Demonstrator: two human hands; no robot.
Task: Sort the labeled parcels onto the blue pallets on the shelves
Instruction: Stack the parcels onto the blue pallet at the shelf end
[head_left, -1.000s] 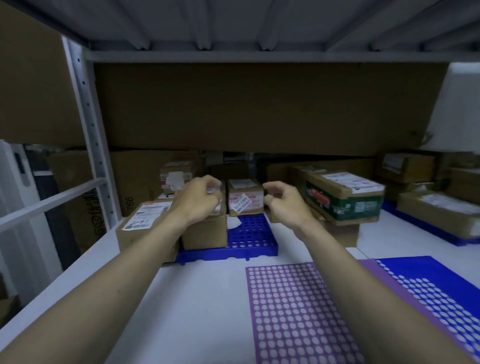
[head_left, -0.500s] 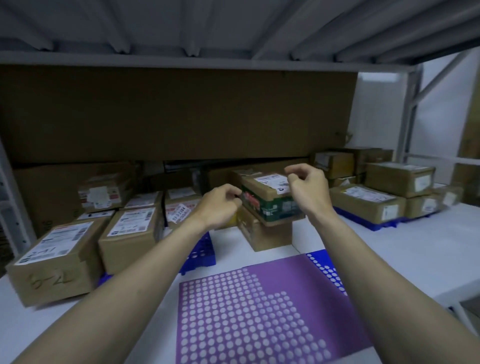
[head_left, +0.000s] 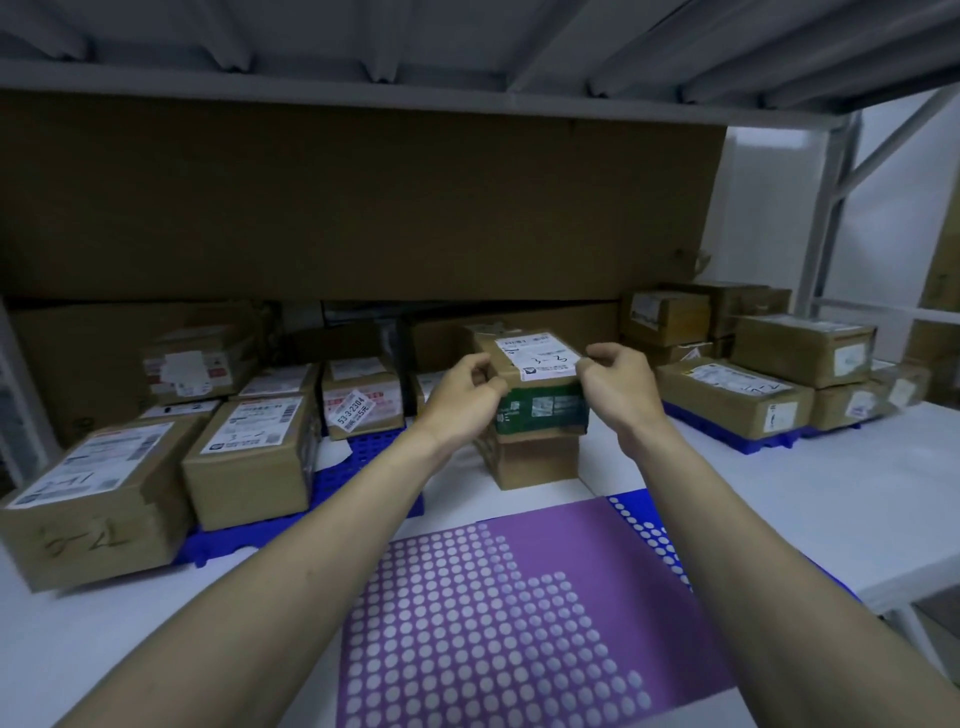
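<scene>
Brown cardboard parcel with green printed side and white label (head_left: 537, 382) — stacked on a plain brown box (head_left: 535, 460), mid-shelf, between blue pallets (head_left: 363, 467).

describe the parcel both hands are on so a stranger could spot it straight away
On the white shelf, look to the middle, behind the purple dotted mat. The parcel sits on top of a plain brown box, gripped by the left hand and right hand. Only it has a green printed side.

Two bare forearms
No sleeves, gloves, watch or rings show on left hand (head_left: 464, 397) or right hand (head_left: 620, 387)
</scene>
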